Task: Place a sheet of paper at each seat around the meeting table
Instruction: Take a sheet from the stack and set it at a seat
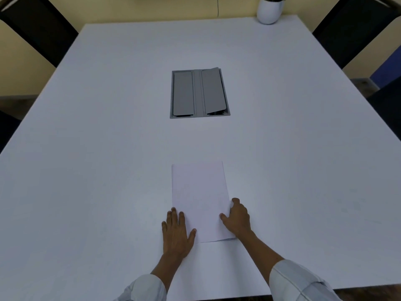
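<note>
Barely begun, by the look: only paper stack (200,200) on desk (108,127), near edge. Left hand (176,232) flat beside it, right hand (237,218) pinching its edge. Chairs (36,29) unserved.

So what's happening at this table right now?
A person is leaning over a white table with paper lying in front of them near its edge. The left hand rests flat on the paper's left edge, while the right hand grips its right edge. No other sheets show on the table. A grey cable box sits in the middle, a white plant pot at the far corner, and dark chairs along the sides.
</note>
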Demonstrator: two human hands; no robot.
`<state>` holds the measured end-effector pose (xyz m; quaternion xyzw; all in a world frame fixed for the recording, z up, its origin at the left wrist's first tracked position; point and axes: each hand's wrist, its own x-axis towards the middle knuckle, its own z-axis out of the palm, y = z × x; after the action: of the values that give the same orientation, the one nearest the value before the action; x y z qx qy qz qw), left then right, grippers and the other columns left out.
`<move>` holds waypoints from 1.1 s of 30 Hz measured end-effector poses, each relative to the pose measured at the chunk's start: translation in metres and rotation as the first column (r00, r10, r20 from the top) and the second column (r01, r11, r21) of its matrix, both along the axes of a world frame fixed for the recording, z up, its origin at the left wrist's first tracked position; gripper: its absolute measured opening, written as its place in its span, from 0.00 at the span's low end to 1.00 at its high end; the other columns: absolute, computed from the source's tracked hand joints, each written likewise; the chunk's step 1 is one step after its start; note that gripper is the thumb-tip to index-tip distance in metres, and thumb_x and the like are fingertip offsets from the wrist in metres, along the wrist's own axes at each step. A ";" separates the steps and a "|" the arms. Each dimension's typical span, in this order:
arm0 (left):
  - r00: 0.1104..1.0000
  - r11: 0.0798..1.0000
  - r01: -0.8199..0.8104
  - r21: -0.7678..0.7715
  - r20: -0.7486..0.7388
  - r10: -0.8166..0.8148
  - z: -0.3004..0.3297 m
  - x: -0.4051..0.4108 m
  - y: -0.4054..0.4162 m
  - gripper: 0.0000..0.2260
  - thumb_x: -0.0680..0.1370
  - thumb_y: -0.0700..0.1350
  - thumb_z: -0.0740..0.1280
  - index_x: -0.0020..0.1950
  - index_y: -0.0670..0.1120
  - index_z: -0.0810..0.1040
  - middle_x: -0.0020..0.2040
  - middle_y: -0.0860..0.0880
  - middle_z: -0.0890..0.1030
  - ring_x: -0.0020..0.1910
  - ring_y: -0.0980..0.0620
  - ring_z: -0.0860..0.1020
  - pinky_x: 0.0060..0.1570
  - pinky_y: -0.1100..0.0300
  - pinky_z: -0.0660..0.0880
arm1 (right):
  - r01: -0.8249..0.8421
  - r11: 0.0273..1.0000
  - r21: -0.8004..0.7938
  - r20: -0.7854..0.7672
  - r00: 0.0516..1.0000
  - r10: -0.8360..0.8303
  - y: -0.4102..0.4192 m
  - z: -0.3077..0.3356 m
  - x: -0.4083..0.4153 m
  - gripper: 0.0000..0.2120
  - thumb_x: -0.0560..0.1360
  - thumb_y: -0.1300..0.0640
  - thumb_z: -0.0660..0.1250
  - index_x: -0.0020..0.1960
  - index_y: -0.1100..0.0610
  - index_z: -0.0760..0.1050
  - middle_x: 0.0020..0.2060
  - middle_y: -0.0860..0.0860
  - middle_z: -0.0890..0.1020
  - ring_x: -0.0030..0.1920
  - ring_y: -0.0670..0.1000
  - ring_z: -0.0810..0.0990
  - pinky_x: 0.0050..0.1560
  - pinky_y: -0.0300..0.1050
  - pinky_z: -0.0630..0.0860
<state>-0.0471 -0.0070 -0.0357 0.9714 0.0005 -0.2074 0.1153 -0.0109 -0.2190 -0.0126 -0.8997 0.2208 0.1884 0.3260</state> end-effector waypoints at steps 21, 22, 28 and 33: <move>0.915 0.816 -0.336 -0.471 0.040 0.400 0.041 0.022 -0.007 0.35 0.74 0.53 0.71 0.74 0.38 0.63 0.73 0.39 0.68 0.74 0.41 0.62 0.69 0.45 0.66 | 0.341 0.885 0.316 0.248 0.871 -0.424 -0.015 0.033 -0.040 0.05 0.76 0.62 0.70 0.43 0.56 0.78 0.37 0.51 0.83 0.42 0.48 0.82 0.38 0.27 0.72; 0.897 0.766 -0.382 -0.518 -0.009 0.441 0.047 0.025 -0.010 0.35 0.74 0.53 0.72 0.74 0.38 0.63 0.72 0.40 0.69 0.73 0.41 0.64 0.68 0.46 0.67 | 0.351 0.862 0.367 0.250 0.855 -0.455 -0.020 0.039 -0.046 0.04 0.76 0.61 0.71 0.43 0.57 0.78 0.37 0.51 0.83 0.42 0.46 0.82 0.37 0.26 0.72; 0.862 0.464 -0.483 -0.742 -0.309 0.403 0.079 0.043 -0.043 0.12 0.76 0.46 0.71 0.57 0.44 0.78 0.54 0.45 0.83 0.52 0.45 0.81 0.54 0.52 0.77 | 0.421 0.719 0.553 0.219 0.759 -0.613 -0.062 0.063 -0.090 0.03 0.76 0.56 0.72 0.44 0.54 0.80 0.40 0.52 0.86 0.48 0.48 0.83 0.47 0.39 0.75; 0.924 0.383 -0.369 -0.847 -0.290 0.247 0.117 0.039 -0.105 0.04 0.77 0.39 0.69 0.49 0.45 0.83 0.45 0.48 0.87 0.47 0.46 0.84 0.52 0.49 0.81 | 0.482 0.631 0.609 0.235 0.650 -0.723 -0.115 0.086 -0.132 0.02 0.75 0.56 0.73 0.45 0.54 0.80 0.41 0.51 0.85 0.49 0.50 0.83 0.50 0.42 0.75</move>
<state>-0.0083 -0.1115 0.0809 0.7335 0.0788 -0.2073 0.6426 -0.1427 -0.3336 0.0733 -0.6690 0.3781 -0.1042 0.6313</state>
